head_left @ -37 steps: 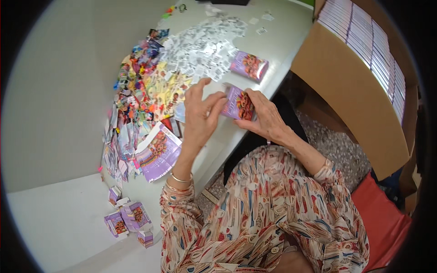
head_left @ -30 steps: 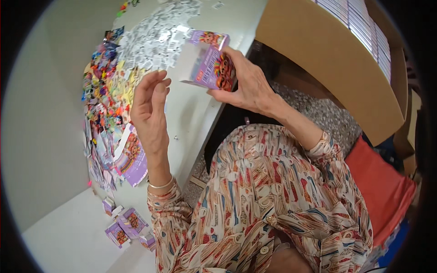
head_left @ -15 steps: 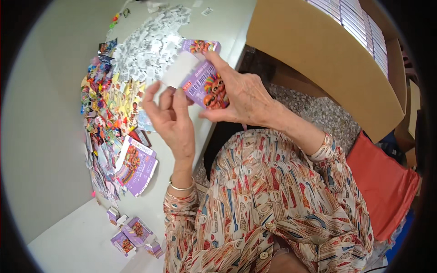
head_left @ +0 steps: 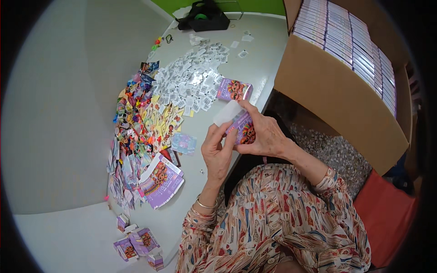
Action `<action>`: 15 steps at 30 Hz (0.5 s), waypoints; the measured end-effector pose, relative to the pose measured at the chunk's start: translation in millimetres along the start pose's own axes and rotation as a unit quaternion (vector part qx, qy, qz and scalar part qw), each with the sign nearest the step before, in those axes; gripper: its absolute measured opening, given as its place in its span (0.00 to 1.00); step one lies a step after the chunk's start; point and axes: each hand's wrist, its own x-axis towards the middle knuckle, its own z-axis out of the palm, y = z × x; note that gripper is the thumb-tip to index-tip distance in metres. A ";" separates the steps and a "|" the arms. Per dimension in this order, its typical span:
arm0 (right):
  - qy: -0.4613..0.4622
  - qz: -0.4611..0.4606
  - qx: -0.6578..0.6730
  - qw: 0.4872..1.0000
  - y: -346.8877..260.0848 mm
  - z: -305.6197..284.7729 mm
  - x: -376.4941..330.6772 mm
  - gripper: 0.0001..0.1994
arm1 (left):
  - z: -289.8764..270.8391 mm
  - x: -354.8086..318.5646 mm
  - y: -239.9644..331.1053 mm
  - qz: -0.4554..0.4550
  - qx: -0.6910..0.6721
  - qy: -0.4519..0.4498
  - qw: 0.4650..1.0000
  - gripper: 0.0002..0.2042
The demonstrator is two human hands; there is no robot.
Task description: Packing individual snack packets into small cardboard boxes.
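Between my two hands, near the table's edge, is a small purple cardboard box (head_left: 246,128) with colourful cartoon figures on its front. Its white flap (head_left: 228,113) stands out at the far left end. My right hand (head_left: 268,136) grips the box from the right, thumb and fingers on opposite edges. At the flap end, my left hand (head_left: 217,152) is closed, fingertips pressed on the box. What lies inside the box is hidden. Just beyond the hands, another purple box (head_left: 235,89) lies on the table.
A pile of small white printed slips (head_left: 189,75) covers the far table, beside colourful trinkets (head_left: 132,109) and yellow cards (head_left: 164,120). An unfolded purple carton (head_left: 161,182) lies left. Small purple boxes (head_left: 144,241) sit nearer. A large brown carton (head_left: 337,91) full of stacked boxes stands right.
The view has swung, so everything sits lower and further right in the picture. My left fingers, spread apart before, have closed in on the held box.
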 end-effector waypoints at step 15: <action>-0.084 0.061 0.036 0.994 -2.1 0.6 7.4 0.41 | -9.0 -12.5 -4.1 0.127 0.172 -0.011 0.977 0.15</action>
